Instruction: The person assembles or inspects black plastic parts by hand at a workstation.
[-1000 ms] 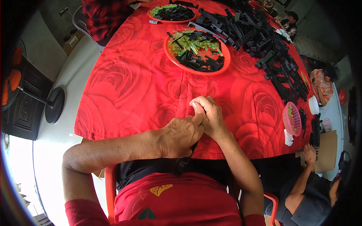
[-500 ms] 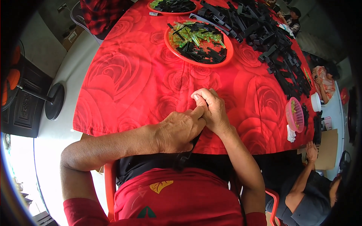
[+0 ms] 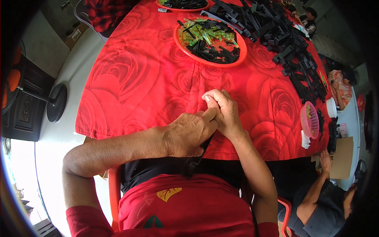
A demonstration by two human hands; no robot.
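My left hand (image 3: 188, 132) and my right hand (image 3: 226, 114) are pressed together above the table's near edge, both with fingers closed. A long black plastic part (image 3: 194, 163) slants up from my lap, under my left hand and between the two hands. Its upper end is hidden by my fingers. My right thumb and curled index finger point away from me, and the left fingers push against the base of that thumb. Past my hands lies an orange-red plate (image 3: 241, 55) holding small black strips (image 3: 213, 54) and yellow-green clear pieces (image 3: 207, 29).
Black plastic parts (image 3: 272, 31) are heaped along the table's right side. A pink basket (image 3: 310, 120), a white bowl (image 3: 331, 107) and a crumpled tissue (image 3: 305, 140) sit near the right edge. A second plate (image 3: 183, 8) stands at the back. A co-worker's arm (image 3: 316, 189) is at my right.
My hands stay clasped in almost the same place, with barely any finger movement. The whole view has shifted slightly.
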